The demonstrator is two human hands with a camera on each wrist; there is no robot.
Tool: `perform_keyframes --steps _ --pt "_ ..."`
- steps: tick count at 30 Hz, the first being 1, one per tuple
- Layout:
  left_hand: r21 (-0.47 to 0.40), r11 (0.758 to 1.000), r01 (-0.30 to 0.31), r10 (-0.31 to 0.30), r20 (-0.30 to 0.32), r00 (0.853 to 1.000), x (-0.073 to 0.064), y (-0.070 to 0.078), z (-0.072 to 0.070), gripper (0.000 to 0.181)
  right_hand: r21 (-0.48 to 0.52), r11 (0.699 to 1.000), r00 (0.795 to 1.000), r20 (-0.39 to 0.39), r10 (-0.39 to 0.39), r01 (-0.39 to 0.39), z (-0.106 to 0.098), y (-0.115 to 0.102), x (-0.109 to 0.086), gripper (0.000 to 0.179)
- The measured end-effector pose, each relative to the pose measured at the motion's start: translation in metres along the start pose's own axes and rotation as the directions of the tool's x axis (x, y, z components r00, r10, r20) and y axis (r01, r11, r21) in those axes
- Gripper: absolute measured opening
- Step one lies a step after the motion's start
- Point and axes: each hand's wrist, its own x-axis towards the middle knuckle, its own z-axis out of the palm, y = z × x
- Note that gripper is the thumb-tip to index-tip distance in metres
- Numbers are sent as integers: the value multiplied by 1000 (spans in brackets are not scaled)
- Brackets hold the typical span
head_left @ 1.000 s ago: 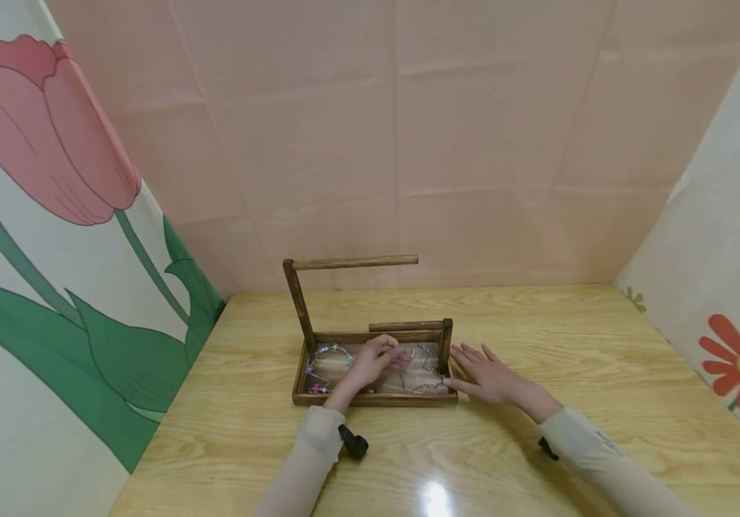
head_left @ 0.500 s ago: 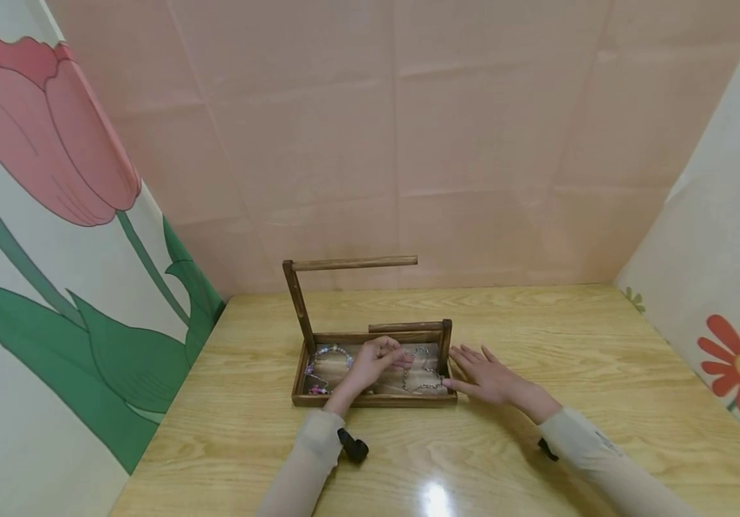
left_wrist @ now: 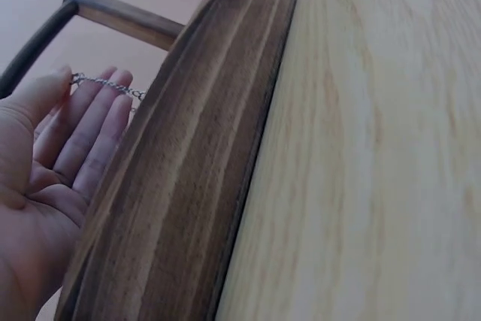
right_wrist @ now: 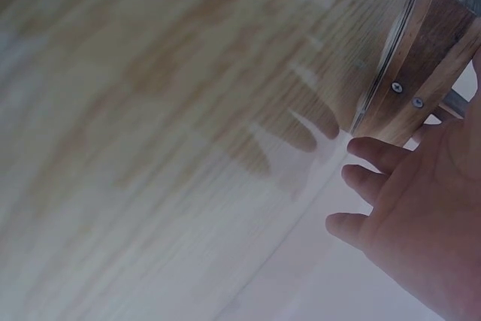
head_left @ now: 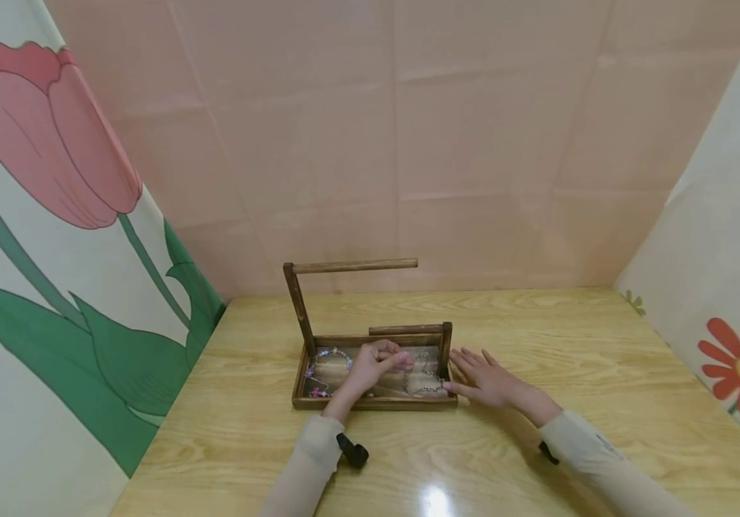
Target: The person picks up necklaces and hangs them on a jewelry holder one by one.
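A dark wooden tray stand (head_left: pixel 376 404) with two posts and side bars sits on the table. Over its middle, my left hand (head_left: pixel 370 368) pinches one end of a silver chain (left_wrist: pixel 105 82) between thumb and forefinger, its other fingers extended in the left wrist view. Part of the chain (head_left: pixel 424 390) lies in the tray's right half. A beaded bracelet (head_left: pixel 335 352) with pink and purple pieces lies in the left half. My right hand (head_left: pixel 492 380) is spread flat at the tray's right end, thumb at its edge. Screws show on that end in the right wrist view.
The tall post (head_left: pixel 298 309) carries a long bar (head_left: pixel 357 266) above the tray; the short post (head_left: pixel 446 350) carries a lower bar (head_left: pixel 402 330). A wood-grain table (head_left: pixel 214 445) surrounds the stand, with a pink backdrop (head_left: pixel 395 143) behind.
My left hand, pinching the chain, has shifted slightly to the right over the tray. The right hand has stayed at the tray's right end.
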Motion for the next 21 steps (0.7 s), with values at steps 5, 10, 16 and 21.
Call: perform_keyframes --steps 5,10,16,21 --pt "-15 999 -32 32 13 999 -1 7 2 21 11 1000 1000 5 6 -6 0 0 0 78" --pt "-49 998 -43 45 32 998 -2 9 4 21 26 1000 1000 13 11 -11 1 0 0 78" --pt "-60 997 -40 41 29 999 -3 11 5 20 38 999 1000 14 14 -15 1 0 -1 77" --pt "-62 997 -34 35 16 999 -5 14 5 19 33 999 1000 15 12 -13 0 -1 -1 77"
